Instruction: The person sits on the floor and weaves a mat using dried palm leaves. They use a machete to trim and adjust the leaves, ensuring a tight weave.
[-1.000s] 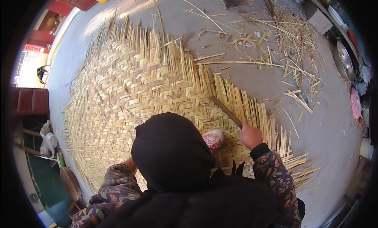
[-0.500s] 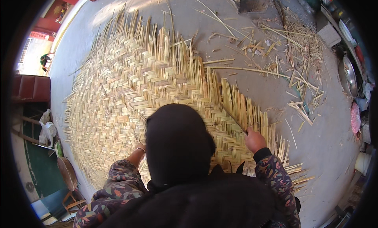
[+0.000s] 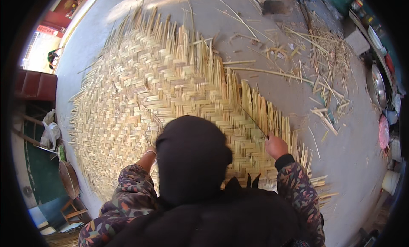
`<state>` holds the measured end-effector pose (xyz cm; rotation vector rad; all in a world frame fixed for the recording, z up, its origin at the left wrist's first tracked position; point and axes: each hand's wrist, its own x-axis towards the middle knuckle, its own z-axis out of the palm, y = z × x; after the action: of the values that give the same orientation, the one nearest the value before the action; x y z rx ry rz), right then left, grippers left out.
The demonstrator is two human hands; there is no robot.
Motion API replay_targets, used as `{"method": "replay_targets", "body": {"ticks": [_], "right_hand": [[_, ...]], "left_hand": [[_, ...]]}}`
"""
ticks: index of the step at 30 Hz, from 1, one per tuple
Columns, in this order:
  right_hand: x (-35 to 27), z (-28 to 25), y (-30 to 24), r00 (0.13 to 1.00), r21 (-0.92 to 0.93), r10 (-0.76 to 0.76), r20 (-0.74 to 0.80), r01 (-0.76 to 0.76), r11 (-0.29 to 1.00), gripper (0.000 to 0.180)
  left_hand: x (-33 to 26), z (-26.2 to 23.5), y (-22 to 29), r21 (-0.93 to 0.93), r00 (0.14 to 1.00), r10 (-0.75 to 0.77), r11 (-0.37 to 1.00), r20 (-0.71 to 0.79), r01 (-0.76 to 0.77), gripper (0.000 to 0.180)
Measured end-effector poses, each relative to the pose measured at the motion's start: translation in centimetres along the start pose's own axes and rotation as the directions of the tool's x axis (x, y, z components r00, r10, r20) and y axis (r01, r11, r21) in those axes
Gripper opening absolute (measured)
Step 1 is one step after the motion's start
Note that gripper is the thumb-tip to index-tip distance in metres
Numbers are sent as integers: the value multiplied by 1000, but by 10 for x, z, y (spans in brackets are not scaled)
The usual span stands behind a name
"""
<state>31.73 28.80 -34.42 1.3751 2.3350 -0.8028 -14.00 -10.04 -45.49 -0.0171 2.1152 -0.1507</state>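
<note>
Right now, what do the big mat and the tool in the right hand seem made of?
Mat: pale yellow flat strips woven crosswise, matte, probably split bamboo. Tool held by the right hand: thin, dark, straight blade, likely metal; too small to be sure.

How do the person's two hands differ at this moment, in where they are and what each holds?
The right hand is in plain view over the right part of the woven bamboo mat, closed on a thin dark blade that slants up and left. The left hand is mostly hidden behind the dark hood; only its wrist shows, and any hold cannot be told. Both reach down to the mat from patterned sleeves.
</note>
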Motion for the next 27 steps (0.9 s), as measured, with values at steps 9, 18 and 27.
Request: {"method": "replay_targets", "body": {"ticks": [9, 18, 27], "right_hand": [[-11, -9, 22, 997, 9, -18, 78, 17, 1000, 32], [-18, -5, 20, 997, -130, 40, 72, -31, 991, 23], [-14, -8, 7, 999, -106, -34, 11, 35, 994, 27]], "left_hand": [[-9, 11, 7, 33, 997, 72, 997, -17, -72, 96], [-5, 6, 30, 113, 988, 151, 983, -29, -147, 85], [-5, -16, 23, 136, 975, 215, 969, -50, -207, 74]]}}
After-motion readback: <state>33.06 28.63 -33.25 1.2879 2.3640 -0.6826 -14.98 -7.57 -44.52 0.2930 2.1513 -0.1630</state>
